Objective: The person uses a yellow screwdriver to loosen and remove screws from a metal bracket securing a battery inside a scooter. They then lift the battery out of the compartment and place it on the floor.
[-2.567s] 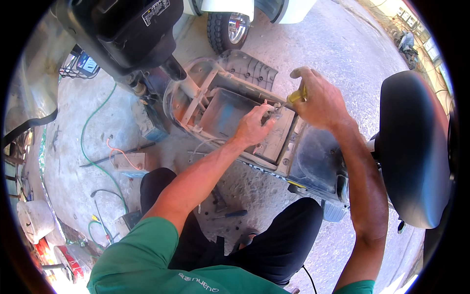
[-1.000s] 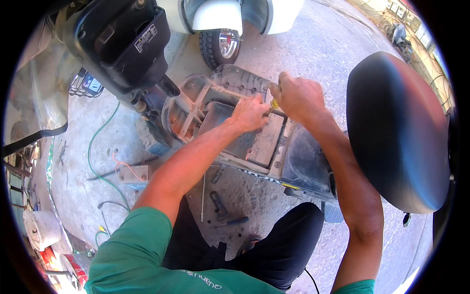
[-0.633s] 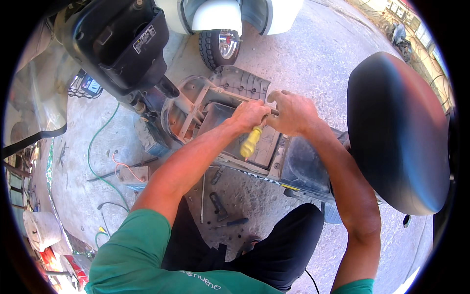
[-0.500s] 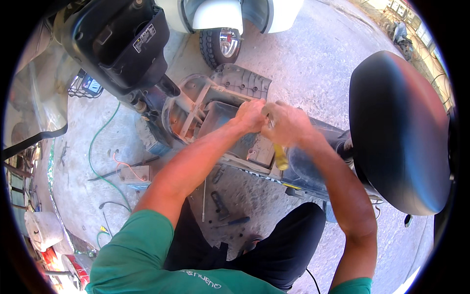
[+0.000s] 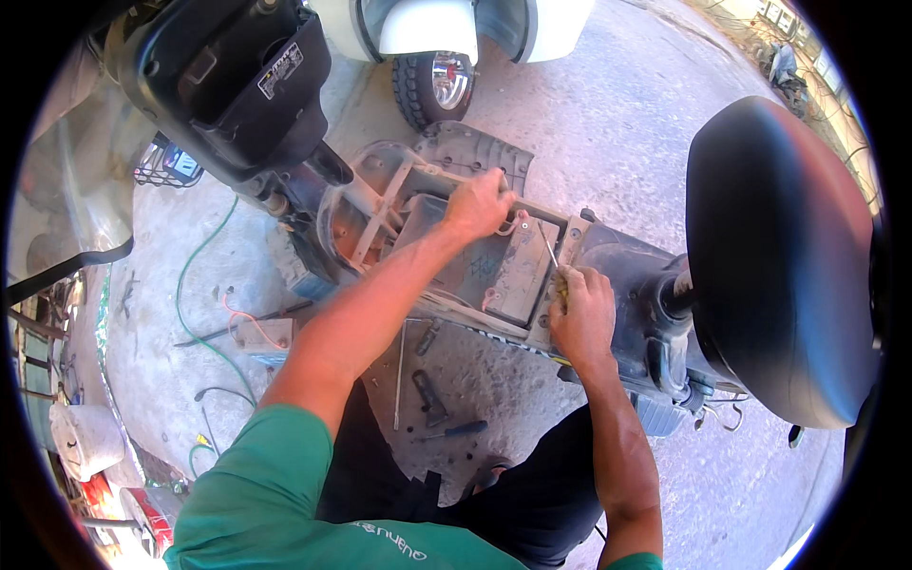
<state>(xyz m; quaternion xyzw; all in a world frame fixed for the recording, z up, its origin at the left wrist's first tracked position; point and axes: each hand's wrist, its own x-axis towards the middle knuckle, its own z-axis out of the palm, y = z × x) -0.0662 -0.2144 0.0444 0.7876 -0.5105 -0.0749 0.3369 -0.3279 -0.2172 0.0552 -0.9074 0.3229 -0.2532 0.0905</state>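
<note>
Below me is the opened floor compartment [image 5: 539,332] of a scooter, with dusty block-shaped batteries [image 5: 516,285] set in it. My left hand [image 5: 478,205] is closed at the compartment's far edge, beside a battery's corner terminal. A bit of reddish wire shows by its fingers; what they pinch is hidden. My right hand [image 5: 582,309] grips a screwdriver [image 5: 548,245] at the compartment's seat-side edge. The screwdriver's yellow handle is mostly covered by the fingers, and its thin metal shaft points away over the battery.
The black seat [image 5: 774,266] rises at right, the black front panel [image 5: 228,85] at upper left. A removed floor panel [image 5: 475,152] lies beyond the compartment. On the ground nearby are a blue-handled screwdriver [image 5: 465,428], a long rod [image 5: 399,375], another battery [image 5: 264,334] and a green hose [image 5: 195,256].
My hands have parted. The right one has moved toward me and rightward, its screwdriver now pointing away. My left hand has stayed near the far edge, shifting slightly.
</note>
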